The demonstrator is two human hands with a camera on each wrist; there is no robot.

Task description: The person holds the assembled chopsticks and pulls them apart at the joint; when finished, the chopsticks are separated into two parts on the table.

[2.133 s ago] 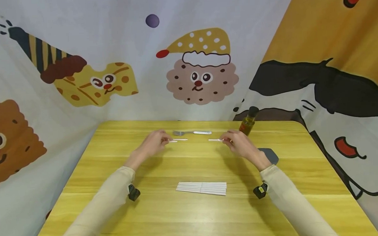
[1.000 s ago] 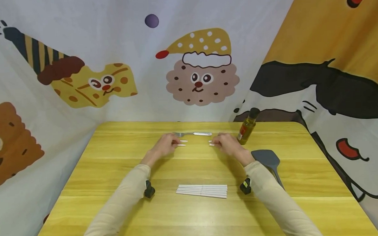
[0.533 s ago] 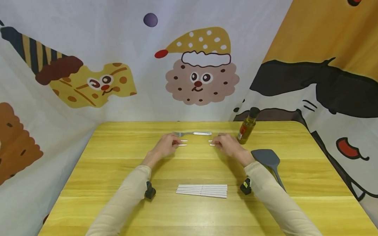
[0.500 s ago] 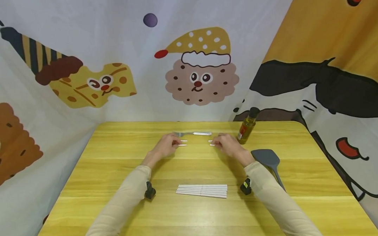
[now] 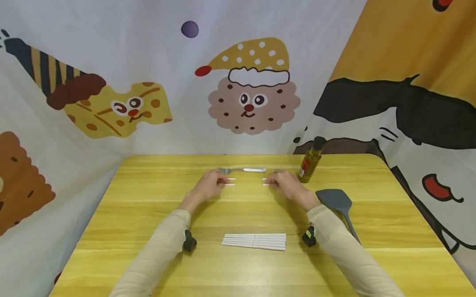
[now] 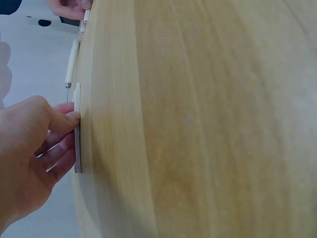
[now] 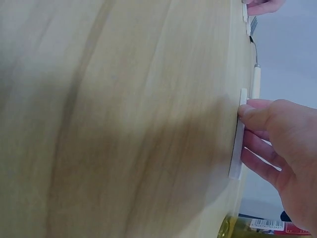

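Observation:
In the head view my left hand (image 5: 209, 185) is at the far middle of the table, with the ends of two thin white sticks (image 5: 230, 184) poking out past its fingertips. The left wrist view has the thumb and fingers pinching a flat white stick (image 6: 78, 148) low at the tabletop. Across a short gap, my right hand (image 5: 288, 184) pinches white sticks too, their tips pointing at the left ones. One long white stick (image 7: 237, 153) shows under its thumb in the right wrist view; the palm side hides the rest. Nearer me lies a row of several white sticks (image 5: 254, 241).
Just beyond the hands lies a fork (image 5: 255, 170) with a pale handle. A dark-capped oil bottle (image 5: 309, 164) stands right of the right hand. The grey spatula (image 5: 335, 199) lies beside the right sleeve, partly covered by it. A printed cloth (image 5: 248, 15) hangs behind the table (image 5: 147, 267).
Since the earliest frame both hands have come closer together, and the right hand has moved left, uncovering the bottle and spatula. Over the last second they have stayed nearly still.

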